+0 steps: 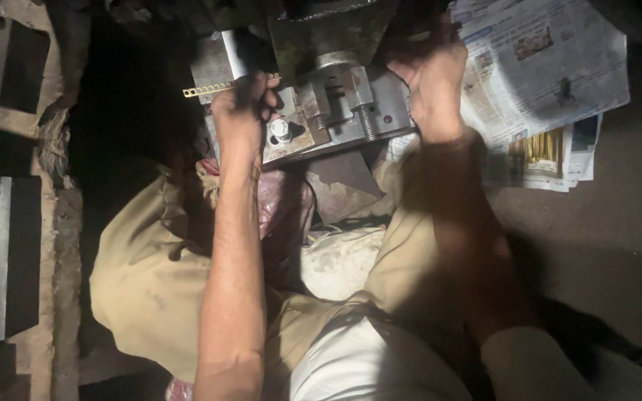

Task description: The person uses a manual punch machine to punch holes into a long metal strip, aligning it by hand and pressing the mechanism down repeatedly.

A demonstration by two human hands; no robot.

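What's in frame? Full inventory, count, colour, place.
perforated strip: one, brass-yellow, sticking out left of the press, pinched by the left hand
press machine: one, grey steel, top centre
bolt: one, silvery, on the press base plate
newspaper: several sheets, white and printed, top right on the floor
brass pieces: a small batch, yellow, on the newspaper's lower edge
left hand: one, at the press's left side
right hand: one, on the press's right side

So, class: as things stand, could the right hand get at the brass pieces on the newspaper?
Probably yes. The right hand rests at the metal press, beside the newspaper. The brass pieces lie just below it, with nothing visibly between.
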